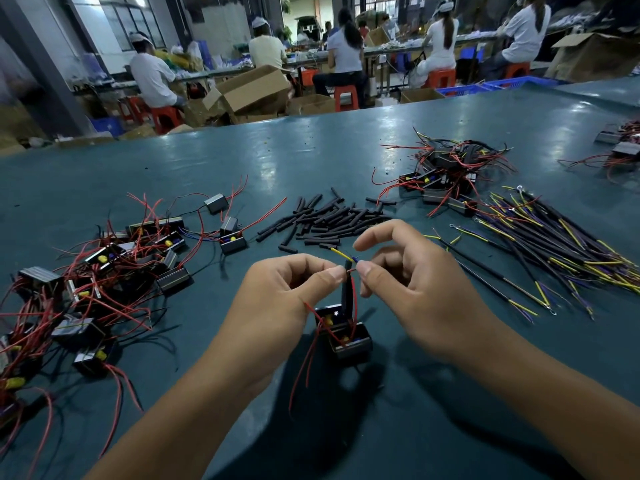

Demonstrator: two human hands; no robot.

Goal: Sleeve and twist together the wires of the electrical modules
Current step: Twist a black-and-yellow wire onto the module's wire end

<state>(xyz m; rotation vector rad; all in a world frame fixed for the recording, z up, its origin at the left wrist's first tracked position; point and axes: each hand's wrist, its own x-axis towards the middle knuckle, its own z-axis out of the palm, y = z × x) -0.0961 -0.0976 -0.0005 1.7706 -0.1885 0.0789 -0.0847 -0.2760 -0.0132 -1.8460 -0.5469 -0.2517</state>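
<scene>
Two black electrical modules [348, 336] with red wires hang just above the table at the centre. A black sleeve [346, 289] rises from them. My left hand [277, 299] pinches the top of the sleeve between thumb and fingers. My right hand [408, 282] pinches the wire ends beside it, where a yellow wire [341, 253] and a blue one stick out. Loose red wires [304, 362] dangle below my left hand.
A heap of modules with red wires [97, 271] lies at the left, another heap [446, 174] at the back right. Several loose black sleeves [325, 220] lie behind my hands. Black cables with yellow and purple ends [554, 251] spread at the right. Seated people work at far benches.
</scene>
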